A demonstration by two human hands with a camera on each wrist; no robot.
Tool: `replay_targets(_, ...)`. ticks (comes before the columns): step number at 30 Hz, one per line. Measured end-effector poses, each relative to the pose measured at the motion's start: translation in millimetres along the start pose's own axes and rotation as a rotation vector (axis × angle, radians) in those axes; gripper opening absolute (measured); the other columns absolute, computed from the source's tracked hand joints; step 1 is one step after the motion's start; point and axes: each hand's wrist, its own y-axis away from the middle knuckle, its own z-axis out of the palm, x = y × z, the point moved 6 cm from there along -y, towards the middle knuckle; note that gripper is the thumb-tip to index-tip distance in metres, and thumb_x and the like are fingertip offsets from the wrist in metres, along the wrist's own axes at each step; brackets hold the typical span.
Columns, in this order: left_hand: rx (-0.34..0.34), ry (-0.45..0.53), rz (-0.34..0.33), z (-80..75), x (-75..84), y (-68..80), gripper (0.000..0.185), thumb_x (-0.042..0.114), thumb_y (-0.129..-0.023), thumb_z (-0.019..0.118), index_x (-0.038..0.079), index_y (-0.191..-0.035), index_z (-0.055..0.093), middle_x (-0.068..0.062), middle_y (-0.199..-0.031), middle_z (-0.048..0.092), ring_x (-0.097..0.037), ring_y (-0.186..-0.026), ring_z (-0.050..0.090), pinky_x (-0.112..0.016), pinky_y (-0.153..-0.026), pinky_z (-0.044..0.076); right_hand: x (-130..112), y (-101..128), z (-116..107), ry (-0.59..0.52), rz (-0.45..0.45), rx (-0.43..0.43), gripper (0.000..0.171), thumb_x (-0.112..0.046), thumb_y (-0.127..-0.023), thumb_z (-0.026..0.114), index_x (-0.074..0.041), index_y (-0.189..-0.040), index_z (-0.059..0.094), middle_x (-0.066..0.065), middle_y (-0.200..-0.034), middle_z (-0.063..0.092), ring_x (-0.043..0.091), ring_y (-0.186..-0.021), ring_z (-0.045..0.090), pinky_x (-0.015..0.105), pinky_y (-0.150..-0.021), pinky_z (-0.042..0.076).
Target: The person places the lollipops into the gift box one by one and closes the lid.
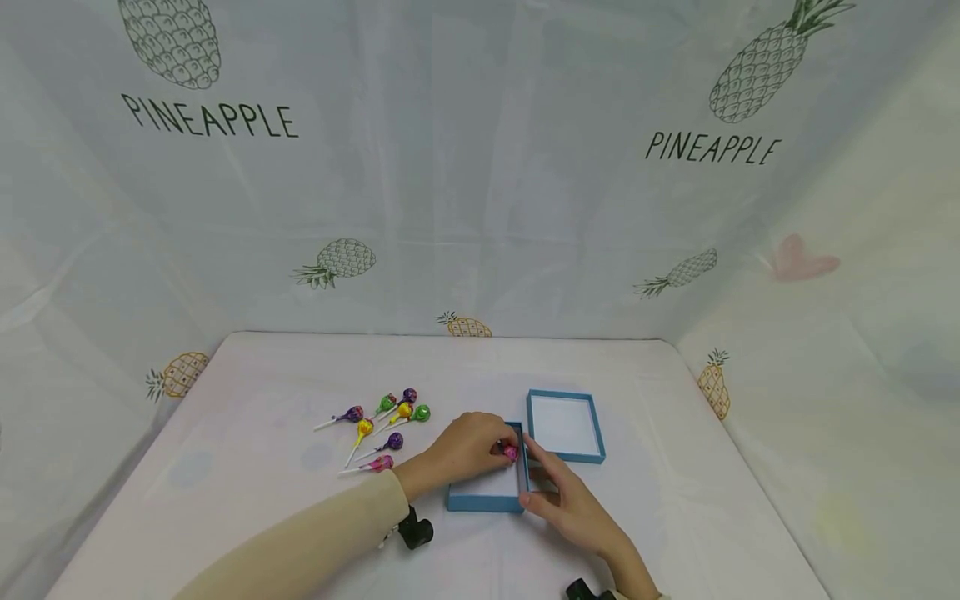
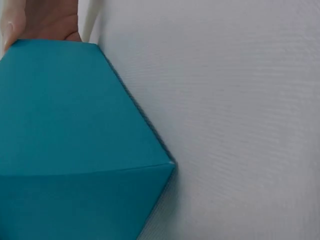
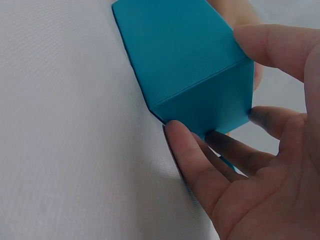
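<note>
My left hand (image 1: 471, 451) pinches a pink lollipop (image 1: 511, 452) over the open blue box (image 1: 486, 498) near the table's front. Beside it, my right hand (image 1: 561, 493) lies with straight fingers along the box's right wall, the thumb at its near corner. In the right wrist view those fingers (image 3: 272, 45) and the thumb touch a corner of the blue box (image 3: 185, 55). The left wrist view is filled by the blue box (image 2: 75, 125), with a bit of my left hand (image 2: 45, 22) behind it. A second blue box half (image 1: 565, 426), white inside, lies just beyond.
Several wrapped lollipops (image 1: 378, 425) in purple, green, yellow and pink lie scattered left of the box on the white table (image 1: 675, 500). A pineapple-print cloth (image 1: 480, 208) closes off the back and both sides. Black wrist cameras (image 1: 415, 531) sit near the front edge.
</note>
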Motion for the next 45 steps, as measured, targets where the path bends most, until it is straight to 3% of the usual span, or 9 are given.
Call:
replay_targets(6, 0.016, -0.036, -0.003, 2.6, -0.9, -1.4, 0.013, 0.023, -0.094, 0.084, 0.021, -0.107, 0.081, 0.012, -0.089, 0.069, 0.002, -0.075, 0.052, -0.017, -0.07, 0.045, -1.1, -0.4, -0.7, 0.005, -0.006, -0.004, 0.08, -0.028, -0.103, 0.072, -0.026, -0.169, 0.028, 0.017, -0.169, 0.034, 0.04, -0.14, 0.053, 0.025, -0.1, 0.053)
replay_targets(12, -0.035, -0.024, -0.043, 7.8, -2.0, -0.8, 0.014, 0.024, -0.093, 0.085, 0.021, -0.106, 0.081, 0.01, -0.09, 0.066, -0.001, -0.076, 0.051, -0.017, -0.069, 0.045, -1.2, -0.7, -0.3, 0.0, -0.004, -0.01, 0.079, -0.027, -0.103, 0.071, -0.026, -0.169, 0.028, 0.017, -0.171, 0.031, 0.041, -0.141, 0.052, 0.032, -0.102, 0.054)
replay_targets(17, -0.059, -0.014, -0.067, 8.6, -1.6, -1.2, 0.012, 0.023, -0.094, 0.084, 0.02, -0.105, 0.081, 0.011, -0.091, 0.068, 0.0, -0.079, 0.053, -0.018, -0.074, 0.048, -1.6, -0.7, 0.2, -0.004, -0.014, -0.011, 0.079, -0.026, -0.103, 0.071, -0.027, -0.169, 0.028, 0.017, -0.171, 0.032, 0.041, -0.141, 0.053, 0.028, -0.101, 0.053)
replay_targets(23, -0.079, -0.021, -0.059, 9.3, -2.0, -2.0, 0.013, 0.023, -0.095, 0.084, 0.02, -0.107, 0.081, 0.011, -0.093, 0.072, 0.0, -0.079, 0.054, -0.018, -0.077, 0.049, -3.2, -0.3, 0.5, -0.001, -0.027, -0.007, 0.078, -0.025, -0.104, 0.071, -0.025, -0.169, 0.029, 0.019, -0.17, 0.033, 0.042, -0.14, 0.053, 0.034, -0.101, 0.056)
replay_targets(27, -0.095, -0.028, -0.045, 10.0, -2.3, -2.3, 0.015, 0.022, -0.094, 0.084, 0.019, -0.108, 0.081, 0.011, -0.094, 0.072, 0.0, -0.08, 0.054, -0.019, -0.077, 0.048, -1.9, 0.0, 0.3, -0.001, -0.016, -0.005, 0.079, -0.026, -0.103, 0.072, -0.026, -0.169, 0.029, 0.018, -0.17, 0.033, 0.042, -0.14, 0.053, 0.031, -0.101, 0.055)
replay_targets(39, -0.075, -0.07, -0.064, 14.4, -3.7, -2.3, 0.016, 0.027, -0.094, 0.084, 0.023, -0.109, 0.08, 0.014, -0.092, 0.069, 0.0, -0.078, 0.054, -0.021, -0.077, 0.049, -4.9, -0.6, 0.5, -0.009, -0.027, -0.012, 0.078, -0.025, -0.104, 0.071, -0.023, -0.169, 0.029, 0.02, -0.17, 0.032, 0.044, -0.141, 0.052, 0.041, -0.103, 0.057)
replay_targets(45, -0.074, -0.077, -0.047, 12.5, -2.0, -1.3, 0.017, 0.027, -0.094, 0.084, 0.022, -0.111, 0.08, 0.013, -0.094, 0.072, 0.001, -0.079, 0.055, -0.021, -0.079, 0.051, -4.8, -0.4, 1.4, -0.022, -0.009, -0.011, 0.078, -0.025, -0.103, 0.072, -0.025, -0.169, 0.029, 0.019, -0.17, 0.033, 0.043, -0.141, 0.052, 0.04, -0.102, 0.056)
